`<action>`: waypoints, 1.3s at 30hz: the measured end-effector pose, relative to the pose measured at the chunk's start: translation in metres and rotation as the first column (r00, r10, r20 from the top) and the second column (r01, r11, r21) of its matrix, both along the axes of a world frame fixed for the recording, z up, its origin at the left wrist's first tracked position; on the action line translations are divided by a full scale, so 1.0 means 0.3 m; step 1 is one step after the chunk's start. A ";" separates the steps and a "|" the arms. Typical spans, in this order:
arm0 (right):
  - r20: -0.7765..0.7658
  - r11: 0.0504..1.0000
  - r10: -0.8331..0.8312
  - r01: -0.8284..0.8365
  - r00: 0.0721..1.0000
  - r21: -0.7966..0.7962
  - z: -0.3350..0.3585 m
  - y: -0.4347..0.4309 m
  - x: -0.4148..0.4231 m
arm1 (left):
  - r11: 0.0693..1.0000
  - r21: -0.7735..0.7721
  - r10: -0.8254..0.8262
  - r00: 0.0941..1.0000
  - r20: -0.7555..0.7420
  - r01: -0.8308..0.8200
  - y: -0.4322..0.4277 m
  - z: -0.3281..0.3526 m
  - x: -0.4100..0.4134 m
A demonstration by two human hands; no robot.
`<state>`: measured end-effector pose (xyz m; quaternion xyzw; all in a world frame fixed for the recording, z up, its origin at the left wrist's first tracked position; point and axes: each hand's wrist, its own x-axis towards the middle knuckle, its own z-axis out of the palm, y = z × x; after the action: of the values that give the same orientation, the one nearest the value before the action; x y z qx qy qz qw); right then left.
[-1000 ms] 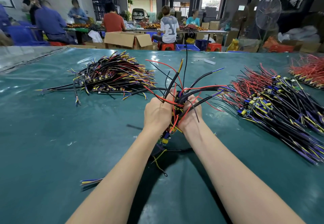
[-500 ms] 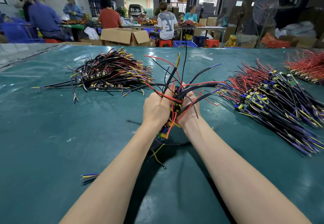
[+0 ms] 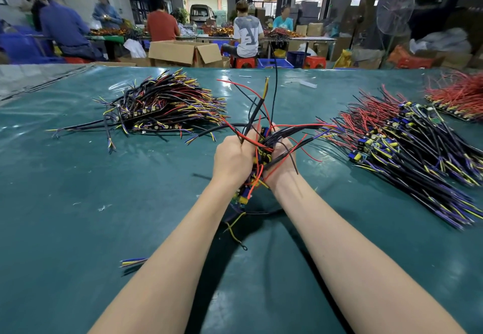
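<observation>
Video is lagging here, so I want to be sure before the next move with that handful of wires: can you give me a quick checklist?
1. Grip of left hand on bundle: ok, fingers curled round it.
2. Grip of right hand: ok, it holds the bundle's other side.
3. Wires gathered: not ok, red and black ends splay out.
4. Trailing ends: not ok, a yellow wire hangs down to the table.
5. Free of right pile: cannot tell, wires overlap in view.
</observation>
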<state>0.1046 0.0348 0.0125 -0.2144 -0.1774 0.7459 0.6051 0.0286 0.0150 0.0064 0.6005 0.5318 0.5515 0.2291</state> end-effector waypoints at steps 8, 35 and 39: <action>-0.031 0.998 0.059 -0.060 0.998 -0.024 -0.028 0.008 -0.028 | 0.998 -0.038 0.052 0.990 0.133 -0.048 0.014 -0.021 0.005; 0.493 0.877 -0.381 0.474 0.782 -0.074 -0.053 0.087 0.136 | 0.787 -0.506 0.577 0.714 0.397 -0.354 0.044 0.014 -0.370; 0.712 0.898 -0.276 0.437 0.645 -0.048 -0.063 0.094 0.128 | 0.701 -0.284 0.611 0.757 -0.233 -0.654 -0.006 0.033 -0.313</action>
<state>0.1430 0.0630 -0.0065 -0.5709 -0.2616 0.4915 0.6033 -0.0652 0.0131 0.0164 0.3629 0.8072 0.4557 0.0952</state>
